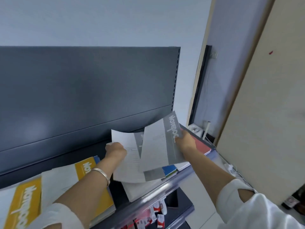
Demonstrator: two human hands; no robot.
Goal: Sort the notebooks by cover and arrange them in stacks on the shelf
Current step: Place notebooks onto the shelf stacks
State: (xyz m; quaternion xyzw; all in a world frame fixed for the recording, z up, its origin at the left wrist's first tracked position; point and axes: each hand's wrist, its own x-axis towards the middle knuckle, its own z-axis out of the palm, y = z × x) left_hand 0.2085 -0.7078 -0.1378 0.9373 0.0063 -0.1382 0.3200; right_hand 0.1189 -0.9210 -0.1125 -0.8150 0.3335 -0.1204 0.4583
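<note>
Holding one notebook in each hand above the shelf (165, 185): left hand (115, 151) grips the pale notebook (125, 142), right hand (184, 140) pinches the grey-banded notebook (171, 138). Long axes point at the back panel (82, 90). The pale stack (132, 192) lies just below, nearer the left hand.

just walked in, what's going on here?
A person is sorting notebooks at a dark shelf. The left hand grips a grey notebook, the right hand a second grey notebook, both raised above it. At left lie stacked yellow notebooks; at right a blue notebook and a red notebook.
</note>
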